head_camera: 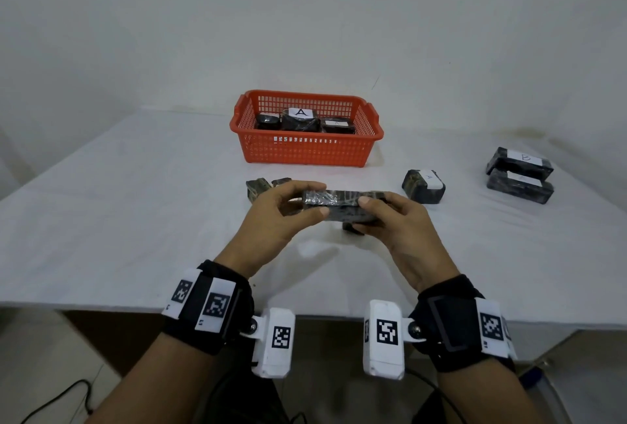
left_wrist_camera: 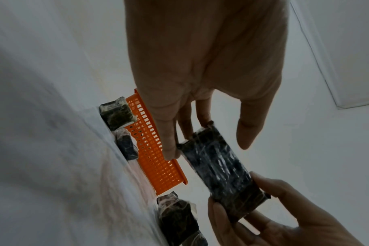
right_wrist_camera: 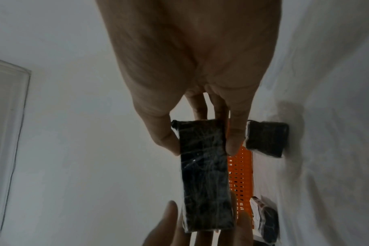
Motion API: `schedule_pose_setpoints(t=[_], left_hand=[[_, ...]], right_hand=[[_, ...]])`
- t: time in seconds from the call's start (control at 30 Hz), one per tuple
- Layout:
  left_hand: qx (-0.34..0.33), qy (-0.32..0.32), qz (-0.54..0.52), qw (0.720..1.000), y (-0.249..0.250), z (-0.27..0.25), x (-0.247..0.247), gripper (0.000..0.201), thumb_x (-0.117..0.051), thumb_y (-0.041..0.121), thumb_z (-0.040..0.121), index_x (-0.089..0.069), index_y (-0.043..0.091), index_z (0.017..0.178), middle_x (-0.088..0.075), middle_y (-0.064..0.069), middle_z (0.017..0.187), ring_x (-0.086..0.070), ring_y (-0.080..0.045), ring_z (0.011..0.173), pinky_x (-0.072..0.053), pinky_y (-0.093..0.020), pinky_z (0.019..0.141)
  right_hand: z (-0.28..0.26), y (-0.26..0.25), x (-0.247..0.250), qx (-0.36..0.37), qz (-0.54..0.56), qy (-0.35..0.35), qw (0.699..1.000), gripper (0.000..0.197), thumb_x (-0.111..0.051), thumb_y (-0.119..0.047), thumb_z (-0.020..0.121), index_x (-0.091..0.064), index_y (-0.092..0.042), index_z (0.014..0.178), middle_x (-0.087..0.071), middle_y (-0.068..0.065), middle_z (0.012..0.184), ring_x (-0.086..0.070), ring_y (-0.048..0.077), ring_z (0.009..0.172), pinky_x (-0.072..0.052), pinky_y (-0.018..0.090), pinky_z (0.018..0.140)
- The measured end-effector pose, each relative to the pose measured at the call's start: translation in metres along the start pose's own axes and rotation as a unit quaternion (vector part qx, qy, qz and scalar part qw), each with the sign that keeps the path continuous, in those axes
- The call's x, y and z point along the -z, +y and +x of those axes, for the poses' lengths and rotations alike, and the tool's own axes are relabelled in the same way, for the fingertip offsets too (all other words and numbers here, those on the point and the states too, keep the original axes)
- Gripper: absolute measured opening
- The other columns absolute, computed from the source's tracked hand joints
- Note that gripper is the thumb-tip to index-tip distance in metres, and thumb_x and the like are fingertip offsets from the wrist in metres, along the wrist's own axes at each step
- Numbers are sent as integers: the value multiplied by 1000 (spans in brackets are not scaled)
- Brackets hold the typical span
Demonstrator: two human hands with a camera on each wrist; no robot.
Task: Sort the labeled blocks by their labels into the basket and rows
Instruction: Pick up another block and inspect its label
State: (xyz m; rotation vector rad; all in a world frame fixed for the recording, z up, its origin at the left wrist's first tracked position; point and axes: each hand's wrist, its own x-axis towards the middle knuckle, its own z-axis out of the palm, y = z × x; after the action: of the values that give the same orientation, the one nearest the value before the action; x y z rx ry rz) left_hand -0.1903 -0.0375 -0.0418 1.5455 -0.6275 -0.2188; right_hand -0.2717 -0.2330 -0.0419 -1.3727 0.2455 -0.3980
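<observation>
Premises present as a staged recording or test room rather than a home or shop. A table (head_camera: pixel 118 220) draped in plain white cloth fills the middle of the head view, backed by bare white wall (head_camera: pixel 305 16) across the upper frame. Both wrists carry black straps with printed square markers and white camera housings (head_camera: pixel 385 338), lower centre. Cables (head_camera: pixel 68 396) trail over the floor at lower left. Nothing on view is domestic or commercial.

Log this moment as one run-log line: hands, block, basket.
left hand: grips block end | right hand: grips other end | held block: above table, label unseen | basket: holds A-labeled blocks
</observation>
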Motion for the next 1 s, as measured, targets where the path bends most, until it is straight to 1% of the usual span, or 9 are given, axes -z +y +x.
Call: schedule_pose_setpoints(t=[0.13, 0.27, 0.43, 0.53, 0.6, 0.67, 0.83, 0.93, 1.0], left_hand=[[-17, 8, 97, 995, -2, 2, -2, 30, -81, 22, 88, -75, 30, 117, -74, 16, 110, -71, -4, 102, -57, -24, 94], [-12, -2, 148, 989, -1, 7, 2, 30, -79, 17, 91, -73, 34, 114, -72, 15, 112, -68, -6, 108, -55, -31, 100], [-8, -6, 172, 985, 7, 7, -1, 37, -78, 10, 90, -70, 39, 112, -72, 17, 115, -68, 0, 106, -51, -18, 94], [-5, 1, 155, 988, 8, 8, -2, 41, -78, 6, 90, -69, 41, 107, -72, 17, 114, -69, 0, 105, -54, -23, 99], [-7, 0, 131, 991, 9, 7, -4, 42, -77, 2, 89, -69, 41, 104, -74, 17, 111, -70, 2, 103, -56, -27, 100], [-9, 2, 123, 992, 11, 8, -5, 42, -77, 1, 88, -70, 38, 104, -75, 17, 108, -70, 4, 102, -56, -31, 102], [-1, -7, 115, 993, 10, 8, -2, 39, -77, 0, 88, -72, 35, 106, -77, 11, 110, -71, -5, 109, -53, -46, 107], [5, -34, 99, 995, 12, 6, 1, 37, -80, 16, 88, -70, 30, 121, -75, 11, 121, -68, -4, 115, -51, -45, 110], [31, -71, 63, 995, 13, 4, 2, 68, -83, 49, 80, -58, 28, 140, -65, 9, 138, -64, -5, 125, -48, -43, 113]], right_hand=[[0, -1, 1, 62, -43, -1, 997, 24, -78, -13, 88, -75, -6, 111, -76, 16, 111, -72, 33, 109, -59, 42, 95], [-2, -12, 2, 43, 29, -35, 998, 28, -69, -25, 95, -74, -5, 114, -74, 12, 109, -71, 26, 101, -58, 39, 94], [-2, -13, 6, 38, 50, -33, 997, 24, -57, -4, 100, -69, 0, 121, -72, 20, 117, -69, 28, 104, -59, 35, 91], [-3, -16, 4, 25, 55, -46, 997, 31, -64, -13, 95, -70, 2, 121, -72, 20, 115, -68, 28, 103, -58, 34, 91], [-4, -17, 3, 3, 48, -68, 997, 43, -66, -27, 92, -70, 3, 122, -72, 22, 119, -68, 33, 105, -57, 36, 96], [-4, -18, 1, -24, 40, -92, 995, 44, -68, -33, 94, -71, 1, 123, -69, 25, 127, -66, 39, 114, -55, 41, 104], [-1, -19, -3, -59, 35, -126, 990, 41, -68, -37, 87, -76, -9, 116, -70, 23, 127, -68, 33, 114, -57, 38, 101], [0, -21, -6, -34, 36, -132, 990, 34, -65, -32, 87, -77, -10, 109, -74, 19, 120, -70, 27, 111, -55, 38, 104], [1, -19, -6, -13, 25, -127, 992, 37, -64, -30, 87, -75, -5, 112, -74, 17, 120, -70, 25, 110, -53, 38, 105]])
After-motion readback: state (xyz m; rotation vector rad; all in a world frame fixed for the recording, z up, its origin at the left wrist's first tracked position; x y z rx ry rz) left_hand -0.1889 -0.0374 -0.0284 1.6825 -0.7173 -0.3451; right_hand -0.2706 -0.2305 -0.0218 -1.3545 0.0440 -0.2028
